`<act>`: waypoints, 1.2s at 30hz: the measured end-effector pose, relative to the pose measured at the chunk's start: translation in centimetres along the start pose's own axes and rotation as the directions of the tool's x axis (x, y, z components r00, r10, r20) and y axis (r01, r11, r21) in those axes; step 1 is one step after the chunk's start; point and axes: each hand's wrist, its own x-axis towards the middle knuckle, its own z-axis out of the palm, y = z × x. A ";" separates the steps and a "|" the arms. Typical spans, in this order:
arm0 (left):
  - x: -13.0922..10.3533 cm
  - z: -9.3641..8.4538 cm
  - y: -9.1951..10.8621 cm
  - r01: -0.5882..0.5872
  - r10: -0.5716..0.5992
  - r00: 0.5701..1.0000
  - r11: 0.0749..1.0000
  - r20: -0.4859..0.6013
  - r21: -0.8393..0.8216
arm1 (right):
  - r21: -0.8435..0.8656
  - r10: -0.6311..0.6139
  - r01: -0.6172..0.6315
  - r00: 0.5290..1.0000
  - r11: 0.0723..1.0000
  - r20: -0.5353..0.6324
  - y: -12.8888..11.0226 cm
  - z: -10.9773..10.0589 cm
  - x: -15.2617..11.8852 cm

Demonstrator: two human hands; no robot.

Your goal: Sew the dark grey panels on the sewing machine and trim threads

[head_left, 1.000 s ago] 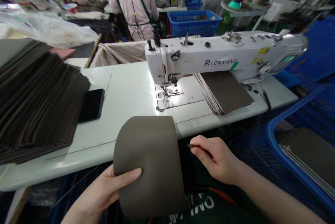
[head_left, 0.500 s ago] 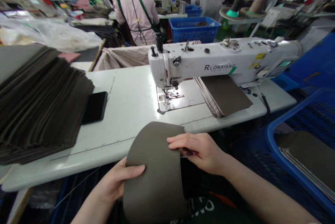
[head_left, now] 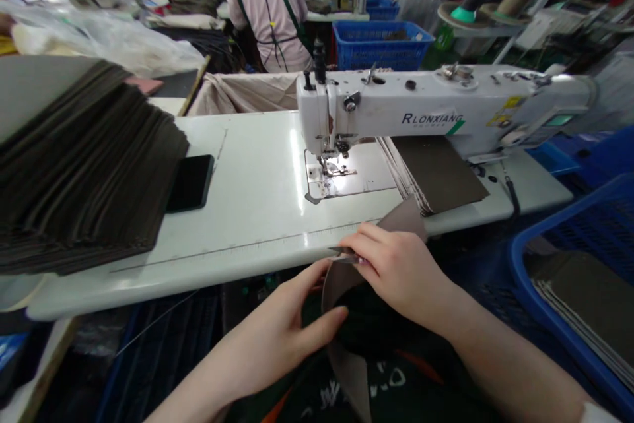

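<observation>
My left hand (head_left: 292,321) grips a curved grey-brown fabric panel (head_left: 351,373), thumb toward me and the other fingers partly hidden behind it. The panel is seen nearly edge-on in front of my body, bent into a curve. My right hand (head_left: 399,268) is closed around small metal thread snips (head_left: 343,257), whose pointed blades lie at the panel's upper edge, close to my left fingertips. Another part of the panel shows beyond my right knuckles. Both hands are just off the front edge of the sewing table (head_left: 257,192).
A white sewing machine (head_left: 376,109) stands behind my hands, with stacked panels (head_left: 438,172) under its arm. To the left are a tall panel pile (head_left: 94,165) and a black phone (head_left: 191,182). A blue basket (head_left: 520,251) holds panels at right. A person (head_left: 270,7) works beyond.
The panel has turned from facing me broadside to nearly edge-on. My left hand has moved right and up, close to my right hand, and the snips' blades now show at the edge.
</observation>
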 end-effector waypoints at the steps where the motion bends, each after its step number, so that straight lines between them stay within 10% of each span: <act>1: 0.2 0.1 0.2 0.020 -0.020 1.000 1.000 0.004 0.000 | -0.002 0.003 -0.003 1.000 1.000 0.014 0.0 0.0 0.2; 5: 1.0 -0.7 0.1 0.111 -0.110 0.994 0.981 0.015 -0.161 | 0.127 -0.020 0.026 0.999 0.992 -0.043 0.2 0.4 0.6; 10: 0.3 -1.5 0.2 0.354 -0.297 0.935 0.802 0.192 -0.480 | 0.338 0.093 0.055 0.909 0.940 -0.407 0.3 1.6 -0.5; 17: 0.0 -1.3 -0.4 0.365 -0.373 0.923 0.763 0.098 -0.534 | 0.189 0.062 -0.054 0.997 0.981 -0.037 -0.7 3.3 -2.1; 36: 0.4 -1.0 0.3 0.348 -0.368 0.925 0.707 0.101 -0.616 | 0.148 -0.008 0.045 0.971 0.988 -0.241 -0.3 5.5 -2.6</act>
